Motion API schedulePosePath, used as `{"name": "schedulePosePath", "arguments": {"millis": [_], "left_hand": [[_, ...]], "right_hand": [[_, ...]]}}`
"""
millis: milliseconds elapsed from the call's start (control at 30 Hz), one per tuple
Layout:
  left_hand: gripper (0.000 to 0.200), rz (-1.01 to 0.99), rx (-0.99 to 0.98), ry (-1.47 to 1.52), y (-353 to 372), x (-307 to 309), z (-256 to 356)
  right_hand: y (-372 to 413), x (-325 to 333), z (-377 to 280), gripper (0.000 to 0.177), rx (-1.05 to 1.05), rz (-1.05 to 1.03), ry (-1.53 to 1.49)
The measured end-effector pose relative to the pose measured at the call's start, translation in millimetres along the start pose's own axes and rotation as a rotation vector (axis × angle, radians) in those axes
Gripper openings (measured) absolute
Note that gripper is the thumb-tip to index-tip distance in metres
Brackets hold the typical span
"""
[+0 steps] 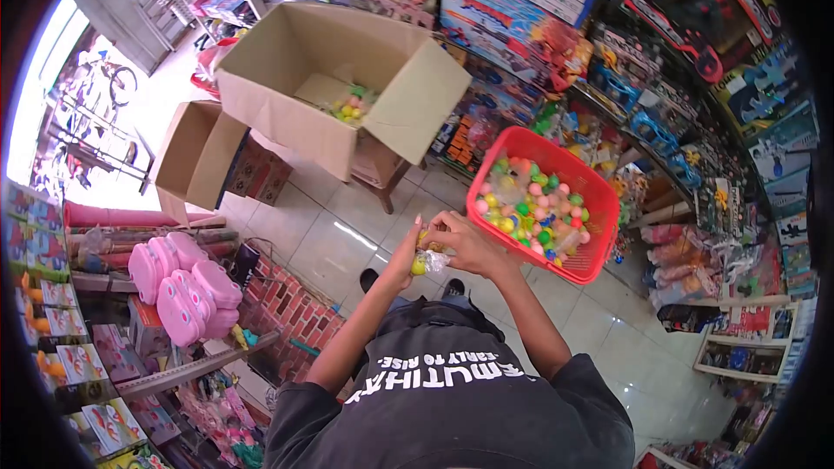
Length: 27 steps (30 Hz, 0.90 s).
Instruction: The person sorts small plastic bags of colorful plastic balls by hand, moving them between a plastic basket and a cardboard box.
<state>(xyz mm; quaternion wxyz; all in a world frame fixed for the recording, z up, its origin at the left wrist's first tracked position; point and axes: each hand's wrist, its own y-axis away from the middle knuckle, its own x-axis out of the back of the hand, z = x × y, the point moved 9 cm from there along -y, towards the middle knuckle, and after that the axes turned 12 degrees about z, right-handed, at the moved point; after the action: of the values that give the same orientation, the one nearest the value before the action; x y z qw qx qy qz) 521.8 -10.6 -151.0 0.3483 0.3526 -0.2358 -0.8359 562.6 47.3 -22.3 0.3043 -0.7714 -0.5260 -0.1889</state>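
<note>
In front of my body, my left hand [403, 258] and my right hand [471, 245] are close together with fingers curled. Between them is a small clear plastic bag [436, 260] with yellow balls [419, 266] in or against it; my fingers partly hide it. My right fingers pinch its upper part, and my left hand holds its side. Just right of my right hand stands a red plastic basket [599, 265] with many small coloured balls [540, 208]. Ahead, a large open cardboard box [287, 108] has a small group of coloured balls [352, 107] at its bottom.
The large box rests on a wooden stool [387, 191]. A smaller open carton [187, 156] stands at its left. Pink cases [195, 295] lie on a shelf at left. Boxed toys [512, 26] line the shelves ahead and right. The floor is tiled [313, 234].
</note>
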Motion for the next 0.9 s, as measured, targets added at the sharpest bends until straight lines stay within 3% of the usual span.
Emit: {"name": "schedulePosePath", "arguments": {"millis": [267,333,533,600,667,900], "left_hand": [[0.048,-0.047,-0.004,-0.106,3.1,95.0,74.7],[0.049,-0.068,0.004,-0.266,17.6,113.5,102.1],[0.042,-0.040,-0.041,-0.294,18.0,184.3,147.5],[0.038,-0.026,-0.197,-0.228,22.8,197.5,178.5],[0.033,-0.018,-0.207,-0.225,25.5,205.7,201.4],[0.021,0.002,-0.362,-0.121,9.4,226.5,271.1]], "right_hand": [[-80.4,-74.0,-40.0,0.029,0.022,-0.040,-0.064],[-98.9,-91.1,-48.8,0.028,0.016,-0.034,-0.097],[-158.1,-112.0,-56.9,0.027,-0.014,0.105,-0.211],[-173.4,-117.3,-61.7,0.026,0.013,0.107,-0.203],[-185.8,-117.8,-56.2,0.021,-0.118,0.159,-0.307],[-237.5,-117.6,-54.2,0.017,-0.141,0.185,-0.461]]}}
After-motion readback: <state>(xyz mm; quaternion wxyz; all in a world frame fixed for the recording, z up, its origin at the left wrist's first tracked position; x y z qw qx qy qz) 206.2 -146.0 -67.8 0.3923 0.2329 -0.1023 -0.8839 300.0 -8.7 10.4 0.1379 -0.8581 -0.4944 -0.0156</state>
